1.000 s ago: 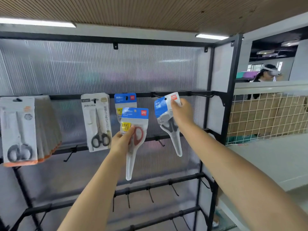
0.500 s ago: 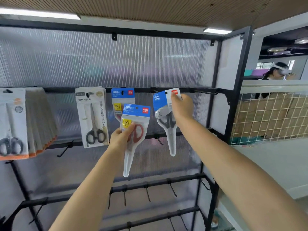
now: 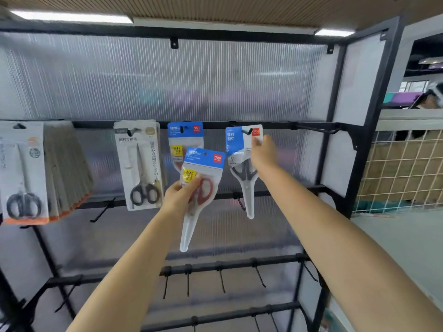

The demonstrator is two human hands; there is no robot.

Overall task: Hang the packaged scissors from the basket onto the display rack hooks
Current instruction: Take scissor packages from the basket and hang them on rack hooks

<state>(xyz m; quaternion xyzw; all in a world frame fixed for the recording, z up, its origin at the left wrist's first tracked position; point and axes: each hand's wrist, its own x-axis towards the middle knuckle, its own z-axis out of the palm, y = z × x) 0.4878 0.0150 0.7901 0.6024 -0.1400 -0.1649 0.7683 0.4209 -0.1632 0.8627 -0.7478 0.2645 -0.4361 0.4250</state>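
My right hand (image 3: 263,156) pinches the top right corner of a blue-topped pack of grey-handled scissors (image 3: 241,164), whose hang hole sits at a hook (image 3: 245,131) on the rack's upper black bar (image 3: 275,125). My left hand (image 3: 179,195) grips a second blue-topped pack with red-handled scissors (image 3: 201,188), held in front of the rack below that bar. Behind it a matching red-handled pack (image 3: 184,140) hangs on a hook. The basket is out of view.
Left on the same bar hang a white pack of black-handled scissors (image 3: 139,164) and a thick stack of white packs (image 3: 28,171). Lower bars carry bare hooks (image 3: 221,281). A black frame post (image 3: 359,140) stands right, a wire mesh fence (image 3: 405,168) beyond it.
The view shifted slightly. My right hand has brought the grey-handled pack's top up against the hook on the upper bar. My left hand holds its pack in much the same place.
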